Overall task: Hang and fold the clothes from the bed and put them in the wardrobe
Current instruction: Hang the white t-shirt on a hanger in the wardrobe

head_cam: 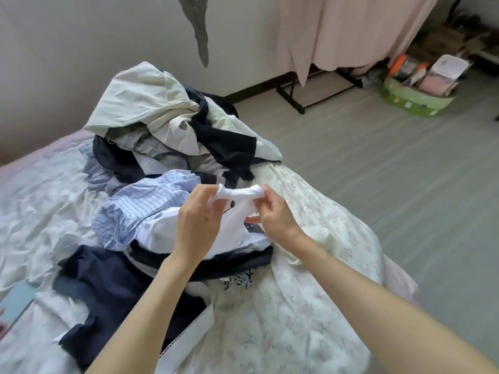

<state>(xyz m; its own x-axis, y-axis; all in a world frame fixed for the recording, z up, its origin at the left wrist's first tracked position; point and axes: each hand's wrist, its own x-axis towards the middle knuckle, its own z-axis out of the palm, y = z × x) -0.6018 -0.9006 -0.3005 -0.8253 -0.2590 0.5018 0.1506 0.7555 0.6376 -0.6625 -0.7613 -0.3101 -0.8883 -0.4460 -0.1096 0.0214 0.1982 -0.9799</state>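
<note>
A heap of clothes (172, 136) lies on the bed (40, 201): cream, navy, grey and blue-striped pieces. Over the heap's near side I hold up a small white garment (237, 203). My left hand (198, 220) pinches its bunched top edge on the left, and my right hand (272, 211) pinches the same edge on the right. The cloth hangs down between my hands. A blue-striped shirt (140, 209) lies just left of my left hand. A floral cream dress (310, 238) spreads under my right arm.
A navy garment (108, 292) lies near the bed's front. A black rack frame (297, 95) with a pink cloth (345, 31) hanging on it stands on the grey floor beyond the bed. A green basket (415, 101) of items sits at the right.
</note>
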